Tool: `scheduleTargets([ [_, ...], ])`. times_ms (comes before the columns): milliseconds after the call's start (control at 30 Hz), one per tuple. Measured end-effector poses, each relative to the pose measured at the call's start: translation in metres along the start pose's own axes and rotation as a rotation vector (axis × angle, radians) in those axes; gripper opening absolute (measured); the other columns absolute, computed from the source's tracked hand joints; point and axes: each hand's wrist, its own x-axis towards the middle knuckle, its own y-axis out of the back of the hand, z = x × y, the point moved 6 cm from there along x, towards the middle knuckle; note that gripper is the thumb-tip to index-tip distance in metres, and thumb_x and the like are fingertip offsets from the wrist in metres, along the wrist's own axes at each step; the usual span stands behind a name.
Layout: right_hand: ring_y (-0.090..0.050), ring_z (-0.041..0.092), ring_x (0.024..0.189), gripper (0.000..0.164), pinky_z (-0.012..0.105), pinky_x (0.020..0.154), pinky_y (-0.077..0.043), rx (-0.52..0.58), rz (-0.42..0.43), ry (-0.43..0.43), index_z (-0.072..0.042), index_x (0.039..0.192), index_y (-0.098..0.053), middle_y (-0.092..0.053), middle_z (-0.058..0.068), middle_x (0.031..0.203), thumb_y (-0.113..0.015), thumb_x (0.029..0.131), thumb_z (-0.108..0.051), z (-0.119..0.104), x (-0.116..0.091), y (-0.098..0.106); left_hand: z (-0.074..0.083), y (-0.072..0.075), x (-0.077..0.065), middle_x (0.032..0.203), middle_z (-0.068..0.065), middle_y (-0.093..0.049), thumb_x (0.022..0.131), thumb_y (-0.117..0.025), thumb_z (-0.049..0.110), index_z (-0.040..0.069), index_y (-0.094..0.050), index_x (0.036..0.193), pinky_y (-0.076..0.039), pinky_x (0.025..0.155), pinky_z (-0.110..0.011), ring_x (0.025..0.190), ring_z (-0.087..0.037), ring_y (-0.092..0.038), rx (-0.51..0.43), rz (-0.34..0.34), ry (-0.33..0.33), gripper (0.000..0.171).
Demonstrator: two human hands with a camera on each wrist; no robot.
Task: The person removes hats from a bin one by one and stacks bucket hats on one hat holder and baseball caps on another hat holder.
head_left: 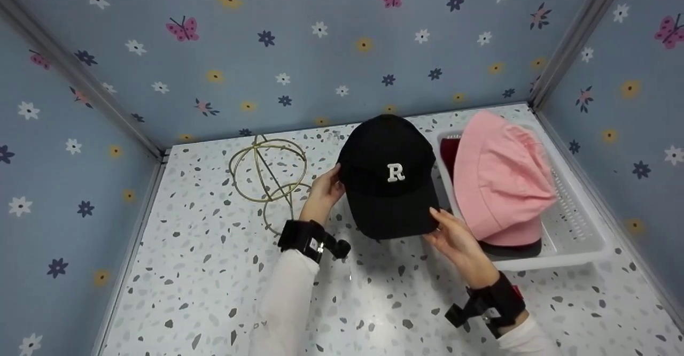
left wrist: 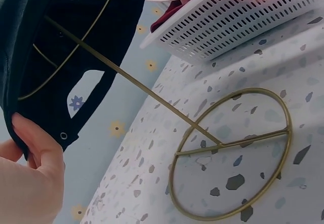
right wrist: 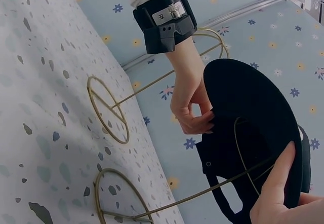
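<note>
A white basket (head_left: 556, 262) holds a pink hat (head_left: 502, 179); left grip (head_left: 322, 193) and right grip (head_left: 460, 245) pinch a black cap (head_left: 382, 182).

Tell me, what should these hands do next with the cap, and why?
Perhaps settle the black baseball cap onto the gold wire hat stand: the stand's upper wires are inside it, while the left hand and right hand hold its edges.

The head view is bright, with white shine low on the bench (head_left: 203, 276) and a soft shadow below the black cap (head_left: 387, 193).
</note>
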Motion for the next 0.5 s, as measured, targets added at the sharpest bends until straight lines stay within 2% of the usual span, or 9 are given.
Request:
scheduleTargets([
  [33,-0.059,0.014,0.080,0.019,0.023,0.071,-0.046,0.007,-0.002,0.001,-0.010,0.092,-0.063,-0.064,0.003,0.093,-0.045,0.092,-0.008,0.000,0.000,-0.001,0.002,-0.002,-0.005,0.079,-0.007,-0.057,0.074,-0.069,0.004,-0.004,-0.060,0.090,-0.039,0.057,-0.019,0.066,-0.013,-0.051,0.013,0.016,0.003,0.021],
  [100,-0.059,0.014,0.081,0.018,0.023,0.070,-0.046,0.017,-0.004,0.003,-0.009,0.093,-0.062,-0.064,0.003,0.093,-0.044,0.092,-0.008,0.001,0.000,-0.002,0.005,-0.008,-0.019,0.076,-0.006,-0.058,0.077,-0.066,0.004,-0.003,-0.061,0.086,-0.040,0.056,-0.018,0.065,-0.012,-0.052,0.001,0.016,0.014,0.012],
  [167,-0.059,0.013,0.079,0.017,0.024,0.069,-0.046,0.019,-0.001,0.008,-0.009,0.094,-0.061,-0.064,0.003,0.092,-0.044,0.093,-0.008,0.002,0.000,-0.002,0.006,-0.012,-0.026,0.072,-0.005,-0.059,0.080,-0.064,0.003,-0.001,-0.061,0.078,-0.041,0.053,-0.017,0.062,-0.012,-0.054,-0.013,-0.014,0.023,0.005],
  [200,-0.059,0.013,0.079,0.017,0.024,0.068,-0.045,0.014,0.000,0.009,-0.009,0.094,-0.061,-0.064,0.002,0.092,-0.043,0.093,-0.009,0.002,0.000,-0.001,0.006,-0.013,-0.028,0.069,-0.005,-0.058,0.080,-0.063,0.002,0.000,-0.060,0.073,-0.042,0.051,-0.018,0.059,-0.012,-0.054,-0.019,-0.030,0.026,0.007],
  [267,-0.058,0.012,0.080,0.017,0.024,0.069,-0.044,0.000,-0.011,0.008,-0.010,0.096,-0.060,-0.064,0.001,0.093,-0.043,0.093,-0.009,0.004,0.000,0.000,0.009,-0.022,-0.049,0.067,-0.005,-0.056,0.087,-0.052,0.002,0.002,-0.057,0.073,-0.040,0.050,-0.017,0.057,-0.011,-0.052,-0.001,0.041,0.011,0.015],
  [500,-0.058,0.014,0.087,0.019,0.028,0.077,-0.045,-0.014,-0.049,0.014,-0.010,0.101,-0.059,-0.063,0.002,0.098,-0.041,0.094,-0.009,0.005,-0.002,-0.001,0.009,-0.020,-0.047,0.068,-0.005,-0.055,0.087,-0.052,0.001,0.001,-0.056,0.075,-0.043,0.052,-0.019,0.058,-0.012,-0.052,0.013,0.041,0.017,0.012],
])
